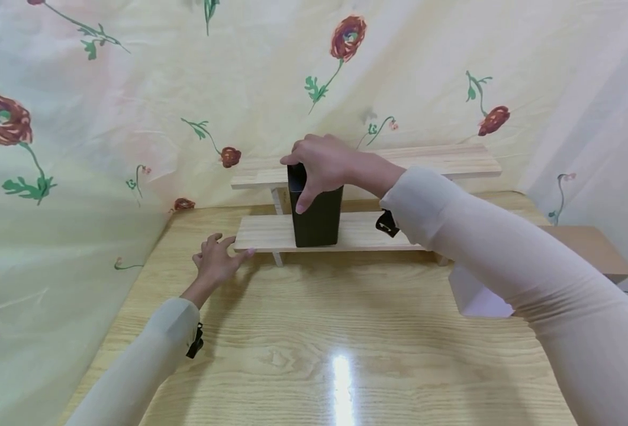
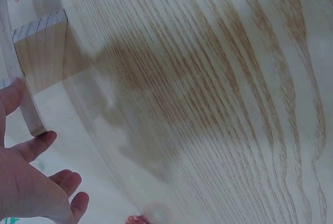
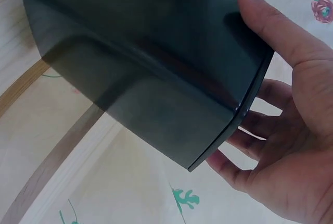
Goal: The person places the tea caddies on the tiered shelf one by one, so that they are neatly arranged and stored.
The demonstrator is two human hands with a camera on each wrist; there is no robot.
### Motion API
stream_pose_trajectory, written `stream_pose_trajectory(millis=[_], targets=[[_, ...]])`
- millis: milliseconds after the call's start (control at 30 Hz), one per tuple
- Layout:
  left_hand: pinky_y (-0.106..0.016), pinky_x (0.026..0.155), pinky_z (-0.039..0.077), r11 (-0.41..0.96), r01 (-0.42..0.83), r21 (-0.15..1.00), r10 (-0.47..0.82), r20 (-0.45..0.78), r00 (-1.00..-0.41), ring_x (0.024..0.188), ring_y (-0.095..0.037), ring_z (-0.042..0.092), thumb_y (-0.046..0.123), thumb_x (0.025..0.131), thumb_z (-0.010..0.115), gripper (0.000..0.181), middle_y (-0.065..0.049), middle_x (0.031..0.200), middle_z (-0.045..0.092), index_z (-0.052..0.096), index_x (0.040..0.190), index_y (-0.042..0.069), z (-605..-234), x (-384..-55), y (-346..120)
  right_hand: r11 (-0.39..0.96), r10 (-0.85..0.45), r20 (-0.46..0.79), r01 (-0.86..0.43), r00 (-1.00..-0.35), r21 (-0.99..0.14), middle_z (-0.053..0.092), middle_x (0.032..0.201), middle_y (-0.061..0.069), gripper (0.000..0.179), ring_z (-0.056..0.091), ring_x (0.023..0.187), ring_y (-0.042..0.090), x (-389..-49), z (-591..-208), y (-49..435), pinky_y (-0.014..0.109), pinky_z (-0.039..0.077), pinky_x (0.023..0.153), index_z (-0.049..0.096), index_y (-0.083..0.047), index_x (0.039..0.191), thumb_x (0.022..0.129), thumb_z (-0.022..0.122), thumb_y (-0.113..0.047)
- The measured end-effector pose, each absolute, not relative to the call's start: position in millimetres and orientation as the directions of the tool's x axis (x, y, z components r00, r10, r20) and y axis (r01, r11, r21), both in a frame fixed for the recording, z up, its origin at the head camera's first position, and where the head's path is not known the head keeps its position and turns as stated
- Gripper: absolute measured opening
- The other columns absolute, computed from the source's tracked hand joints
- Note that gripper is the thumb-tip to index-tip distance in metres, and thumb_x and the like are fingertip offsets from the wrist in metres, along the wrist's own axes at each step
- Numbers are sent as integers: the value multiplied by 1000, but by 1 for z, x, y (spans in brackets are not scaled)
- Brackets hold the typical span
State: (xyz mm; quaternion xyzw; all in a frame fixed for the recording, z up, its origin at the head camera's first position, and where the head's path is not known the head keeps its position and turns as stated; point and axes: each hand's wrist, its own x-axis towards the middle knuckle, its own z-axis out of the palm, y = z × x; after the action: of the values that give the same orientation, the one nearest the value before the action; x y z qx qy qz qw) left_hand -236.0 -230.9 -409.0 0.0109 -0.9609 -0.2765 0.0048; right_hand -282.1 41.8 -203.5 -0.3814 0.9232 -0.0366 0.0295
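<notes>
- Gripping the black rectangular bin (image 1: 318, 219) by its upper end, the right hand (image 1: 327, 160) is spanning it from above.
- The bin is being held upright over the front of the lower wooden shelf (image 1: 263, 228); full base contact is not showing.
- The left hand (image 1: 216, 260) is resting loosely spread, touching the shelf's left end.
- Judged risk: releasing too far forward could cause tipping; uneven left-hand pressure could cause shelf shift.

We are seeing a wood-grained table (image 1: 271, 355) bearing a pale two-tier wooden shelf (image 1: 367, 228). On its lower board (image 1: 263, 231), a black container (image 1: 319, 222) is standing upright; a white box (image 1: 476, 294), partly hidden, is resting on the table's right side.
</notes>
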Motion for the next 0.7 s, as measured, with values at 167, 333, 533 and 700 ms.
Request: stream_pose_trajectory(millis=[167,333,533,700], targets=[[-63,99,15,845,-24,534,-26,-3,-1000,137,-45,17,54,91,59,77,-25,153,20,43,143,0,-409,-236,-230,723,-690,-49,-688,-722,-63,54,127,9,94,46,115,27,-287,-204,30,43,43,84,47,-14,144,67,84,-52],[-64,99,16,844,-17,536,-25,7,-1000,137,-45,18,53,91,59,76,-25,152,21,43,142,0,-409,-235,-230,738,-674,-49,-669,-737,-85,59,124,3,93,47,116,26,-294,-206,20,44,40,86,48,-14,143,65,85,-50],[-64,99,15,840,-17,543,-23,5,-1000,137,-45,17,54,90,59,77,-26,152,21,43,142,-1,-409,-236,-231,744,-667,-69,-660,-742,-102,61,122,2,93,47,115,26,-301,-210,12,48,37,93,48,-14,143,65,85,-50],[-63,99,16,841,-18,541,-20,-2,-1000,137,-46,17,55,91,58,78,-26,152,20,42,143,-1,-409,-236,-231,759,-651,-89,-645,-753,-91,60,123,3,93,49,117,25,-304,-216,7,52,35,95,47,-13,143,66,85,-50]])
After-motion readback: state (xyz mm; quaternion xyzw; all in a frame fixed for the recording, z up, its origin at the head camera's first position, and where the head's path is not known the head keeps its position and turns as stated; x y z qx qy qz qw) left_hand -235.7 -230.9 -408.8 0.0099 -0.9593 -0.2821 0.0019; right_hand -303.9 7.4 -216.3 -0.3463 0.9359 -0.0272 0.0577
